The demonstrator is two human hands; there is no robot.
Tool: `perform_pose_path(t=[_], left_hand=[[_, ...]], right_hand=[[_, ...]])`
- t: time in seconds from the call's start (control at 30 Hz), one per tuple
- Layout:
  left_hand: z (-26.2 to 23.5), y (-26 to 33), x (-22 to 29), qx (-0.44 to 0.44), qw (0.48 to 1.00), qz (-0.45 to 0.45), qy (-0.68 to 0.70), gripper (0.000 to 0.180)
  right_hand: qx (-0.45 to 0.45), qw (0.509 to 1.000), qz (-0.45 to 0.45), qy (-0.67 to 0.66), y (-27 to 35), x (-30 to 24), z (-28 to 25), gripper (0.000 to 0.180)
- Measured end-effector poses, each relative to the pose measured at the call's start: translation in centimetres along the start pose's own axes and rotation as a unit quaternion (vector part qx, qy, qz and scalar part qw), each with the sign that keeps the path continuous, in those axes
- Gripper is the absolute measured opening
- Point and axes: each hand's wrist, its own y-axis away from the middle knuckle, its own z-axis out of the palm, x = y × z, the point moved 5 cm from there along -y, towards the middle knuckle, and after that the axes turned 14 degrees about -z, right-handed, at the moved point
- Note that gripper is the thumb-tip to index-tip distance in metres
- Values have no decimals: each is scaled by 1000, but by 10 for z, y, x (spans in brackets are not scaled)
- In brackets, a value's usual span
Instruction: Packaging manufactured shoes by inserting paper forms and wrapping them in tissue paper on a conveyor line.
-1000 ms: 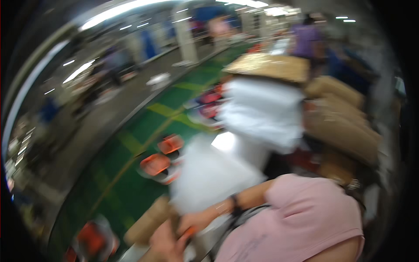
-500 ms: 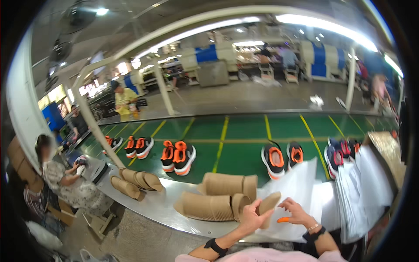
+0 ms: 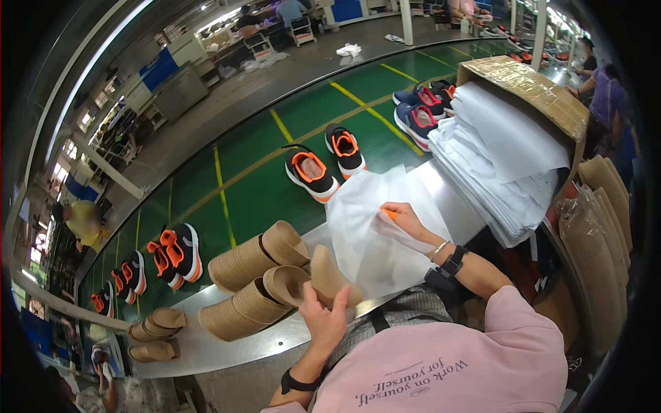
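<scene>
My left hand (image 3: pixel 323 322) grips a single brown paperboard shoe insert (image 3: pixel 329 271), which stands tilted up between thumb and fingers. Pinched in my right hand (image 3: pixel 405 221) is the edge of a white tissue paper sheet (image 3: pixel 354 213), which spreads thin and wrinkled over the metal table edge. Orange covers one fingertip of that hand. Nested stacks of the same inserts (image 3: pixel 237 311) lie just left of my left hand. Past the sheet, a pair of black and orange sneakers (image 3: pixel 310 172) sits on the green conveyor belt (image 3: pixel 255 175).
A thick pile of white paper sheets (image 3: pixel 492 155) rests against an open cardboard box (image 3: pixel 523 82) on the right. More sneaker pairs (image 3: pixel 172 255) stand along the belt to the left. Smaller insert stacks (image 3: pixel 155 337) lie farther left. Other people work around the hall.
My view has swung to the right. My right hand, apart from the paper before, now pinches the sheet's edge. My left hand still holds the insert.
</scene>
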Motion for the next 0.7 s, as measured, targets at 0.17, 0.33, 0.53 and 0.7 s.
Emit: perform_pose_path(t=[0.17, 0.33, 0.53, 0.7], left_hand=[[20, -44, 2, 105, 988, 59, 94, 33], [36, -77, 13, 20, 973, 120, 194, 40], [68, -109, 47, -239, 922, 159, -258, 58], [135, -51, 14, -553, 799, 146, -184, 82]], right_hand=[[55, 994, -9, -92, 6, -73, 53, 14], [-154, 770, -516, 343, 8, -168, 108, 46], [-306, 833, -315, 337, -56, -191, 73, 74], [-35, 754, -508, 415, -73, -224, 37, 78]])
